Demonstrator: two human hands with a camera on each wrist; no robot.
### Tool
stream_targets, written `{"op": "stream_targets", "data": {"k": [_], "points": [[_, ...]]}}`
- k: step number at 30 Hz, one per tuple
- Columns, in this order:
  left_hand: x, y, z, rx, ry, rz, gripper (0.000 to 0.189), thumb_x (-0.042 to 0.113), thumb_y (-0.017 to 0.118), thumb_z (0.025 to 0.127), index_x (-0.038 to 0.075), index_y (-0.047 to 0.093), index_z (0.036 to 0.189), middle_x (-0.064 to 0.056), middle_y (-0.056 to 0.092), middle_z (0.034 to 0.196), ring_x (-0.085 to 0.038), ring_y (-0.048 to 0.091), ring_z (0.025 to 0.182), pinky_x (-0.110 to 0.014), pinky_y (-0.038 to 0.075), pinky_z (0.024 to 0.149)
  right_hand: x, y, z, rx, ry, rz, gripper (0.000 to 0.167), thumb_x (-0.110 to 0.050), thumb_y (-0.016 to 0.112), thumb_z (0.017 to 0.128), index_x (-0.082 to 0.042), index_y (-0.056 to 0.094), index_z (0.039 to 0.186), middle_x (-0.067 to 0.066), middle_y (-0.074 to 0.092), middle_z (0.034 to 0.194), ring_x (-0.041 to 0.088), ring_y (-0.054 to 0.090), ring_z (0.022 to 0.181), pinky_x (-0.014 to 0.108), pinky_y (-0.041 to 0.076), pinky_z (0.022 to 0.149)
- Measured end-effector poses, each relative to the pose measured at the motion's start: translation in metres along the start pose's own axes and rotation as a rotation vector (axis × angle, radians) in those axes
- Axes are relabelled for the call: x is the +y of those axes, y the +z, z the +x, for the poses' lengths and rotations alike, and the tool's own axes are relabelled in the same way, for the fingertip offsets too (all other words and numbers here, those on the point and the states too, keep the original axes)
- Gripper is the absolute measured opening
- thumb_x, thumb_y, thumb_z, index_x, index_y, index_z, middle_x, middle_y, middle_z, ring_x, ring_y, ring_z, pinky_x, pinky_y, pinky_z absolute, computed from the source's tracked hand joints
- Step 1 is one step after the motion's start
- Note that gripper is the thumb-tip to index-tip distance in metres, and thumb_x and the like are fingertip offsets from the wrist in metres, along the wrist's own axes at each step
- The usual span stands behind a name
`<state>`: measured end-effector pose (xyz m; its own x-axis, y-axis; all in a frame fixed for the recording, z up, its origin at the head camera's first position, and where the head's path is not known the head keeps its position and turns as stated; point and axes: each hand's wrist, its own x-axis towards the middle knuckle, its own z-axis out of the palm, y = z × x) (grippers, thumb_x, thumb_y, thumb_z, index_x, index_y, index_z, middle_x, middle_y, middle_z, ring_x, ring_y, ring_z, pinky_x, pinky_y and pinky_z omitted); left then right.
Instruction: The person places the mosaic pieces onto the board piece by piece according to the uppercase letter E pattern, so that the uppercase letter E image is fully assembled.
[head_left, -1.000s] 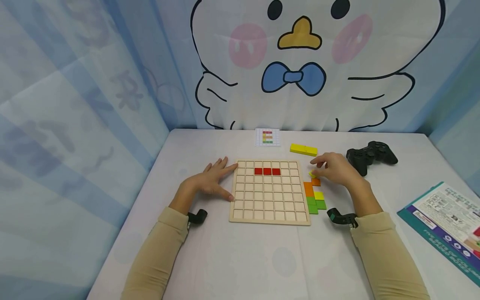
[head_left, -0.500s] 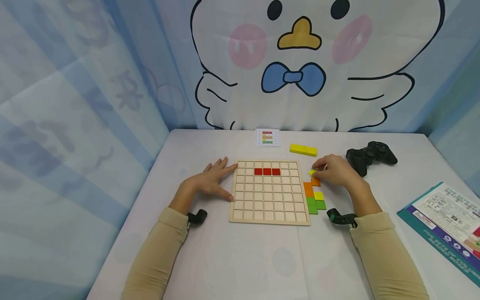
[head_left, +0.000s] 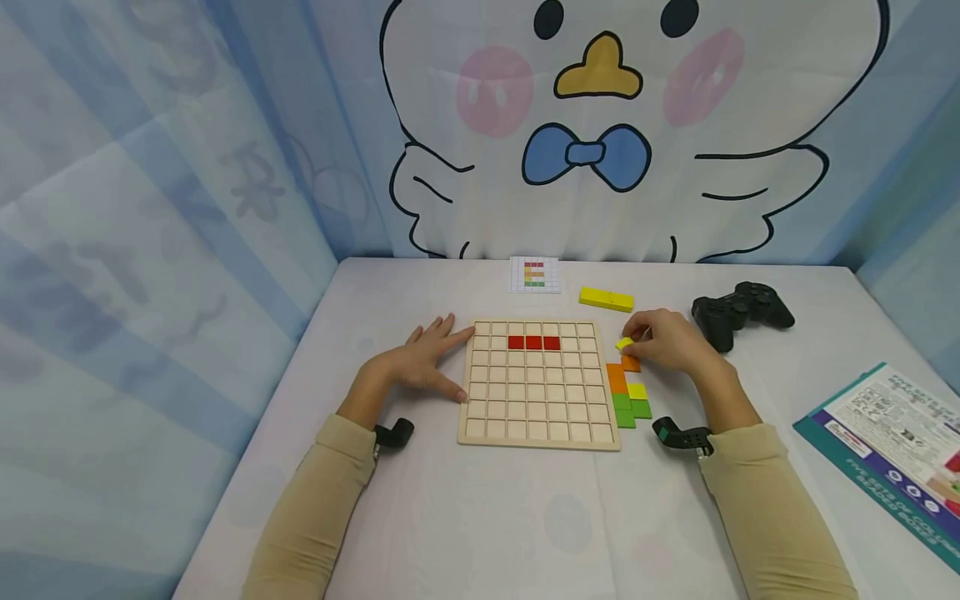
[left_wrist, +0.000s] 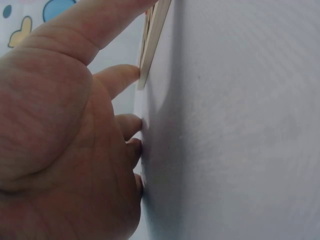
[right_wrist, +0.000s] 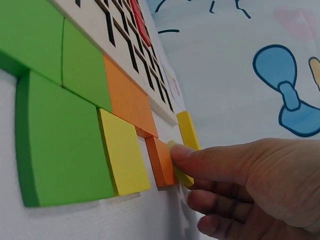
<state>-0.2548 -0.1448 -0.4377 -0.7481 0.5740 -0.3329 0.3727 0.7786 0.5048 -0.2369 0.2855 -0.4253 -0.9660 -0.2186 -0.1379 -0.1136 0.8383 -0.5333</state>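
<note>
A wooden grid board (head_left: 540, 447) lies on the table, with three red tiles (head_left: 533, 342) in a row in its cells. My left hand (head_left: 423, 357) is spread beside it, thumb and index fingertip touching its left edge. In the left wrist view that hand's palm (left_wrist: 55, 130) holds nothing. Right of the board, my right hand (head_left: 667, 340) pinches a small yellow tile (head_left: 623, 342) between thumb and fingers. The right wrist view shows this tile (right_wrist: 186, 179) partly hidden by the thumb, right beside an orange tile (right_wrist: 161, 162).
Against the board's right edge lie orange tiles (head_left: 617, 378), another yellow tile (head_left: 637, 392) and green tiles (head_left: 623, 412). Behind are a yellow bar of tiles (head_left: 606, 299) and a pattern card (head_left: 535, 275). A black game controller (head_left: 742, 312) and a teal printed box (head_left: 892, 458) stand to the right.
My right hand has come down slightly toward the near side, and its thumb and fingers have closed on the yellow tile. The left hand has stayed at the board's edge.
</note>
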Motion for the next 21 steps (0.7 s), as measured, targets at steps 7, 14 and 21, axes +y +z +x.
{"op": "stream_targets", "data": {"k": [7, 14, 21], "points": [[0.0011, -0.0014, -0.0012, 0.005, 0.001, 0.0, 0.119, 0.06, 0.086, 0.077, 0.028, 0.016, 0.169, -0.015, -0.011, 0.175, -0.032, -0.015, 0.162, -0.055, -0.011, 0.129, 0.0006, 0.0004, 0.0008, 0.024, -0.014, 0.027, 0.022, -0.017, 0.08, 0.092, -0.006, 0.069, 0.107, 0.009, 0.064, 0.094, 0.026, 0.055, 0.087, 0.035, 0.045, 0.076], [0.0018, -0.0007, -0.0019, -0.003, 0.0, -0.001, 0.119, 0.059, 0.085, 0.078, 0.029, 0.015, 0.169, -0.014, -0.012, 0.175, -0.032, -0.016, 0.162, -0.055, -0.011, 0.129, 0.0038, -0.001, 0.0, 0.039, -0.019, 0.074, 0.016, -0.014, 0.079, 0.093, -0.006, 0.069, 0.103, 0.009, 0.066, 0.093, 0.024, 0.057, 0.085, 0.032, 0.048, 0.073], [0.0024, -0.0007, -0.0029, 0.002, -0.003, 0.001, 0.119, 0.058, 0.086, 0.078, 0.029, 0.014, 0.169, -0.015, -0.012, 0.175, -0.032, -0.015, 0.162, -0.055, -0.011, 0.129, 0.0036, -0.0018, 0.0005, 0.063, -0.02, 0.164, 0.015, -0.014, 0.073, 0.098, -0.006, 0.068, 0.109, 0.012, 0.065, 0.097, 0.025, 0.06, 0.083, 0.027, 0.052, 0.07]]}}
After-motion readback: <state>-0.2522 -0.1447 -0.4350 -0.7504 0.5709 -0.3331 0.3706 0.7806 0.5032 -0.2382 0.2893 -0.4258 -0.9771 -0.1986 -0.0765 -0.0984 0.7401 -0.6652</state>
